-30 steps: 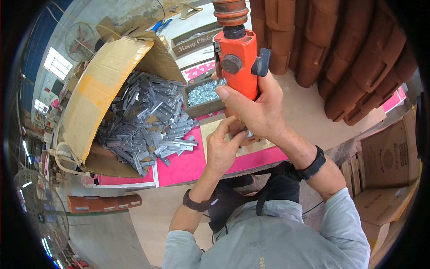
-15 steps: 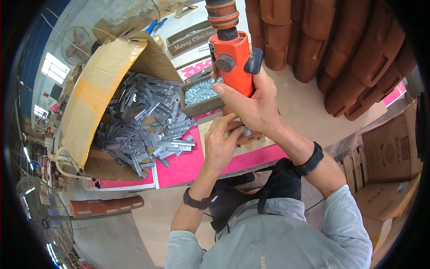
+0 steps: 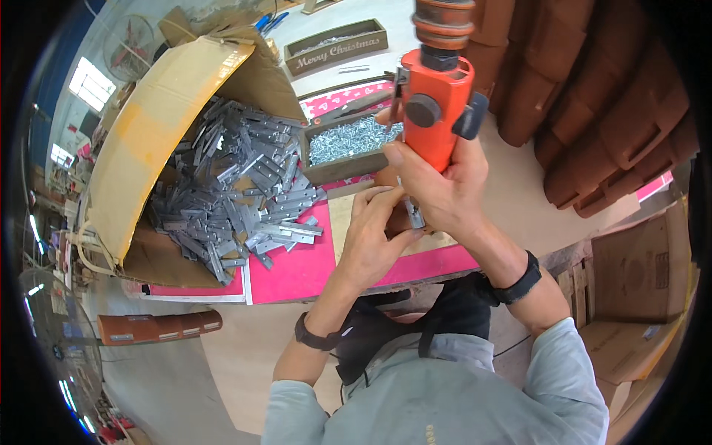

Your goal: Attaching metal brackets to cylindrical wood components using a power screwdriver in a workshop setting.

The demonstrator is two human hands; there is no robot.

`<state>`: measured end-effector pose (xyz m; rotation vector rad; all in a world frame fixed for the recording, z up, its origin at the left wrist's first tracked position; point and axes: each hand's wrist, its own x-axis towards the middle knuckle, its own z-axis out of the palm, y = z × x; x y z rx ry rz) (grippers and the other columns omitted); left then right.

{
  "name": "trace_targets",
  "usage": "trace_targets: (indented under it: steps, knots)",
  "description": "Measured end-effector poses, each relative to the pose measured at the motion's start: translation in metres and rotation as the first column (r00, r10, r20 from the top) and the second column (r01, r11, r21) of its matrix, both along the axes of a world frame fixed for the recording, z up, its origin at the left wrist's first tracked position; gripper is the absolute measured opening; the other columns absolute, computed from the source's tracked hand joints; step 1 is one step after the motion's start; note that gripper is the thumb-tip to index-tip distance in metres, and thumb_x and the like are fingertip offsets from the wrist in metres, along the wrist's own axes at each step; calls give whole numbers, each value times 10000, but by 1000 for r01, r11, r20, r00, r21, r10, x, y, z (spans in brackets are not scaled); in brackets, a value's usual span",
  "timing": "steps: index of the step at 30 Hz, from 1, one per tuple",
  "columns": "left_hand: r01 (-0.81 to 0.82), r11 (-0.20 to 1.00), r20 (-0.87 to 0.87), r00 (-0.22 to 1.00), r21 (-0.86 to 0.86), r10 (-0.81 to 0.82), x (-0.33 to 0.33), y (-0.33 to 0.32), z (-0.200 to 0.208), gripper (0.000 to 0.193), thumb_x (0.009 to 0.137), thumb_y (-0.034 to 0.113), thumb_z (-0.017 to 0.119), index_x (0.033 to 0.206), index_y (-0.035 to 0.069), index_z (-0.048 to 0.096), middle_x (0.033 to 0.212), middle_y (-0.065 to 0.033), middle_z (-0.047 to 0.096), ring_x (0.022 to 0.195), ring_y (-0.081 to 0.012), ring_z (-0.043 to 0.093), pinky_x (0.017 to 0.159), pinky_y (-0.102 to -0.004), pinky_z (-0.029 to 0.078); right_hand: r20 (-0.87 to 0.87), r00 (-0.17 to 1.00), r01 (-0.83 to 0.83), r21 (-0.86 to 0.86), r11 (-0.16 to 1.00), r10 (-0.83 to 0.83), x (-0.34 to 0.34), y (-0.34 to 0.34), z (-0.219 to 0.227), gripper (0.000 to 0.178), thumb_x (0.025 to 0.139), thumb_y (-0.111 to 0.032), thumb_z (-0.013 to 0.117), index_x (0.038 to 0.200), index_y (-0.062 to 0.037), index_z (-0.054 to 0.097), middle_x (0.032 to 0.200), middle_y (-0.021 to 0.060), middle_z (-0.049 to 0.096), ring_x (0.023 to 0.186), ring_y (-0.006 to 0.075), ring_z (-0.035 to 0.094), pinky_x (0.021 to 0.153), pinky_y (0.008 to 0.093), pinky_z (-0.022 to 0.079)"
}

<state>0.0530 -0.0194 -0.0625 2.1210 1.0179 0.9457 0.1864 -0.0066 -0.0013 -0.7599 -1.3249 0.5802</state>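
My right hand (image 3: 445, 185) is wrapped round an orange power screwdriver (image 3: 437, 107), which hangs upright from a hose-like fitting above. Below it, a small grey metal strip (image 3: 416, 216) lies against a brown curved piece (image 3: 397, 222), mostly covered by my hands. My left hand (image 3: 373, 228) grips this brown piece from the left, thumb near the strip's lower end and fingers curled over the far side. The screwdriver's tip is largely hidden behind my right hand. A wooden tray of small silver screws (image 3: 350, 144) stands just beyond my left fingers.
A tipped cardboard box (image 3: 159, 141) spills grey metal strips (image 3: 237, 185) on the left. Brown ridged tubes (image 3: 593, 119) stack at the right. Another wooden tray (image 3: 337, 46) sits farther back. Cartons (image 3: 638, 259) stand at right; a brown tube (image 3: 159, 327) lies lower left.
The screwdriver and my right hand have shifted right. My left thumb and fingers have spread around the work, and more of the metal strip shows. The view has moved slightly.
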Motion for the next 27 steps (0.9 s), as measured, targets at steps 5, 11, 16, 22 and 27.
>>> trace_targets:
  steps: [5,11,16,22,27]
  knots:
    - [12,999,17,1000,-50,-11,-2,3,-2,625,675,99,778,1243,25,530,1175,-124,573,1145,-323,459,964,-413,412,30,1000,0,32,999,-1,1,2,-3,389,825,40,638,1185,17,491,1105,129,597,844,95,553,728,250,481]
    - [12,1000,17,1000,-8,-12,-2,4,-8,653,666,117,789,1258,32,527,1172,-123,576,1138,-317,461,963,-409,411,3,1000,26,-30,999,-26,1,-4,-2,309,835,-6,662,1112,16,525,986,78,604,771,83,548,664,227,466]
    - [14,999,55,998,-34,-12,-3,3,-7,682,661,118,796,1278,36,517,1184,-121,574,1147,-315,460,971,-411,406,-75,997,10,-221,975,-27,2,-7,-1,376,762,-55,735,1070,-10,524,872,46,583,734,115,570,644,287,488]
    - [8,999,-8,1000,-50,-8,-2,0,1,662,674,139,793,1267,33,519,1182,-130,569,1152,-316,461,960,-413,416,47,999,23,-19,1000,-22,1,-3,-9,300,845,-37,672,1104,5,527,915,39,602,749,50,537,627,220,461]
    - [7,1000,-78,997,4,-7,0,-1,-1,635,681,159,791,1243,31,525,1177,-158,555,1147,-330,455,969,-421,407,0,1000,-6,-24,1000,6,4,1,11,385,806,-100,709,1123,8,518,907,51,604,745,93,557,649,262,479]
